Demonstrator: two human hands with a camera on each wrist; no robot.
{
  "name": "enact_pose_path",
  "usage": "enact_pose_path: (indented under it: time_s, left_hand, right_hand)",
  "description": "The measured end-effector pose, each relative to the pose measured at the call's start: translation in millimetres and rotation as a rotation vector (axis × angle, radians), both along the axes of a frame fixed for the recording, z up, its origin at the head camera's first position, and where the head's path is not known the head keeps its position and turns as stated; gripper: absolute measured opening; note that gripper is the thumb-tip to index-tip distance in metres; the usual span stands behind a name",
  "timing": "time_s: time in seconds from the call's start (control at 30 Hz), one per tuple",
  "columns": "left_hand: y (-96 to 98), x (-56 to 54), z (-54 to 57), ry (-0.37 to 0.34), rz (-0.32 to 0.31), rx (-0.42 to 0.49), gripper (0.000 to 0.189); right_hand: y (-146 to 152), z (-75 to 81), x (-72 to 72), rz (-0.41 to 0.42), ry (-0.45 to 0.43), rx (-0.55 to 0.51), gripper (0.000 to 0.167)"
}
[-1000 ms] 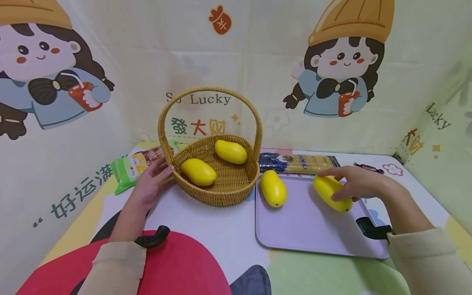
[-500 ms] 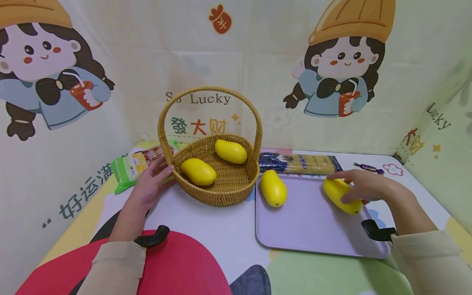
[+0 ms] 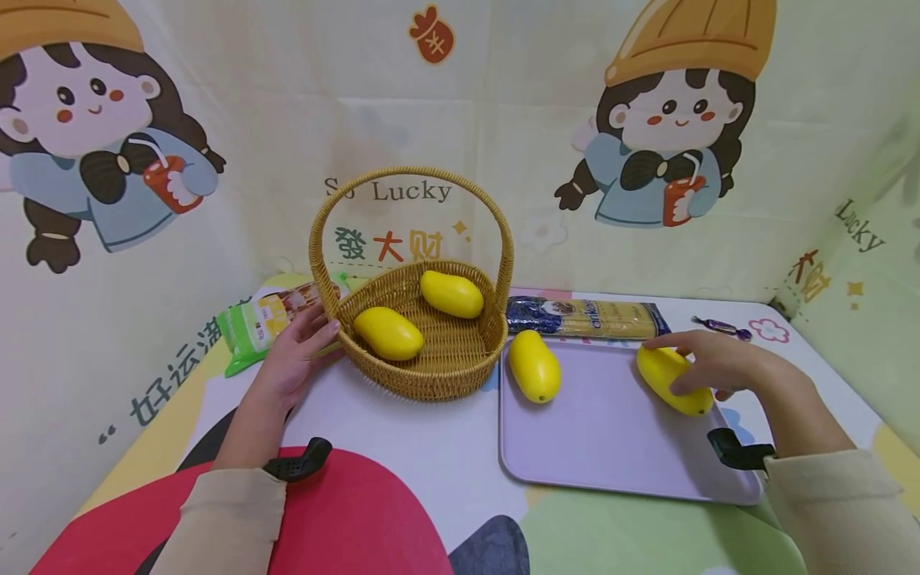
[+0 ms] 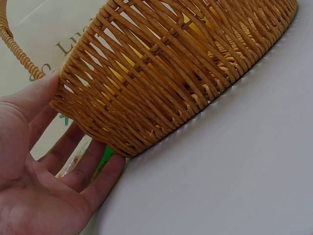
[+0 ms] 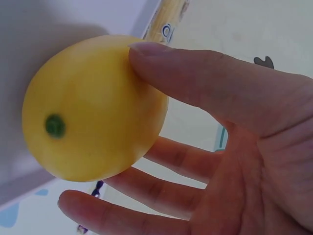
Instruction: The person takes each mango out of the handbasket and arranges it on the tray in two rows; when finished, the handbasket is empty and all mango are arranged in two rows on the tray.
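Observation:
My right hand (image 3: 722, 363) grips a yellow mango (image 3: 668, 383) at the right end of the lilac tray (image 3: 596, 447). In the right wrist view, the thumb presses one side of the mango (image 5: 93, 112) and the fingers lie on the other. A second mango (image 3: 535, 367) lies on the tray's left part. Two more mangoes (image 3: 388, 333) (image 3: 451, 294) rest inside the wicker basket (image 3: 431, 387). My left hand (image 3: 291, 359) touches the basket's left end; in the left wrist view, its thumb is at the rim and the extended fingers lie along the wicker (image 4: 146, 73).
A green snack packet (image 3: 247, 335) lies behind my left hand. Behind the tray is a pack of spaghetti (image 3: 589, 318), with a purple-wrapped candy (image 3: 721, 327) to its right. The basket's tall handle (image 3: 411, 172) arches upward. A printed cloth wall stands at the back.
My right hand has moved slightly right with the mango, most of it in the first half second. The left hand and basket stay in place.

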State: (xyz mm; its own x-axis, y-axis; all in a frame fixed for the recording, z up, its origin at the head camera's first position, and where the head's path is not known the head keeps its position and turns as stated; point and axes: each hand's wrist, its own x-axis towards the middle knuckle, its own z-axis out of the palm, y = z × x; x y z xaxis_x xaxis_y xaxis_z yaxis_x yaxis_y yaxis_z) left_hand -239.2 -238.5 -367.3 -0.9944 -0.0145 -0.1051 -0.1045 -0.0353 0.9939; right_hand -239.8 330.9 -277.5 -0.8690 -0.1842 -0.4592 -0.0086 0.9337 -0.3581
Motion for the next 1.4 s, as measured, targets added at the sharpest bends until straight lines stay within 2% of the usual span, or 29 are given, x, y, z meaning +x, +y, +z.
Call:
enact_pose_path:
  time_s: [0.43,0.97,1.17,1.4]
  left_hand:
    - [-0.6,0.9,-0.3,-0.004,0.006,0.007,0.075]
    - [-1.2,-0.6,-0.4,-0.007,0.009,-0.015,0.076]
    - [-1.1,0.3,0.3,-0.010,0.011,-0.017,0.076]
    - [0.2,-0.2,0.9,-0.007,0.016,-0.019,0.075]
  right_hand:
    - [0,1.4,-0.7,0.000,0.003,0.002,0.075]
    - [-3,6.8,1.2,0.058,0.118,0.094,0.070]
    - [-14,15.9,0.7,0.111,0.215,0.092,0.068]
    - [-35,30.3,2.2,0.176,0.353,0.043,0.062]
